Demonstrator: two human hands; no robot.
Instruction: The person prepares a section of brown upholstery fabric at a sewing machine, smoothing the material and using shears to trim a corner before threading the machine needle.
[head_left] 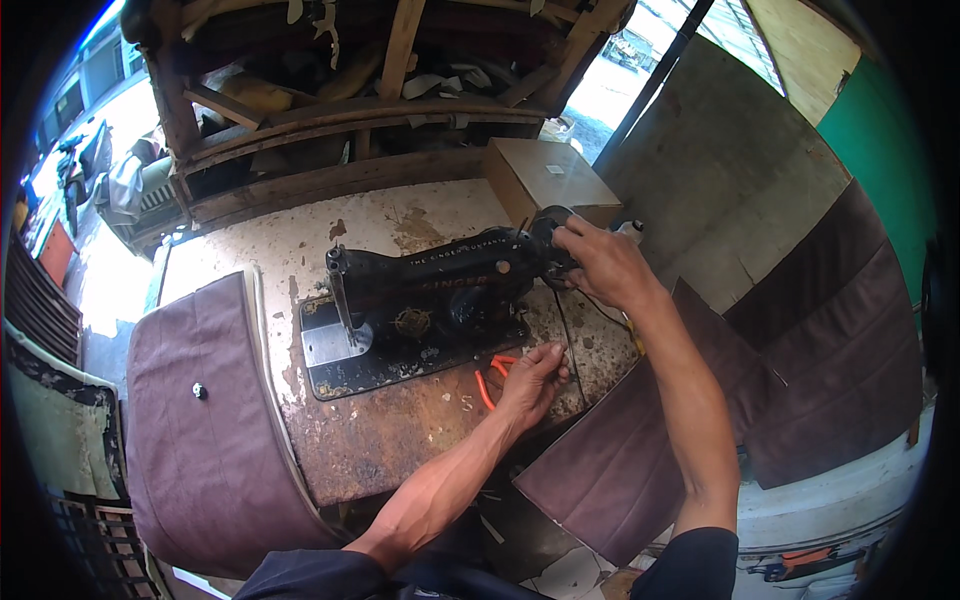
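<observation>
A black sewing machine (pixel 430 290) sits on a worn, rusty table (pixel 400 430). My right hand (pixel 600 262) grips the machine's handwheel (pixel 550 225) at its right end. On the table in front of the machine, my left hand (pixel 535 378) rests with its fingers on orange-handled scissors (pixel 492 378). Under the needle bar, the metal plate (pixel 328 345) is bare.
Brown padded leather panels lie at the table's left (pixel 200 420) and lower right (pixel 620 460), with more brown sheets stacked at the right (pixel 830 350). A cardboard box (pixel 548 178) stands behind the machine. A wooden frame with clutter (pixel 350 110) rises at the back.
</observation>
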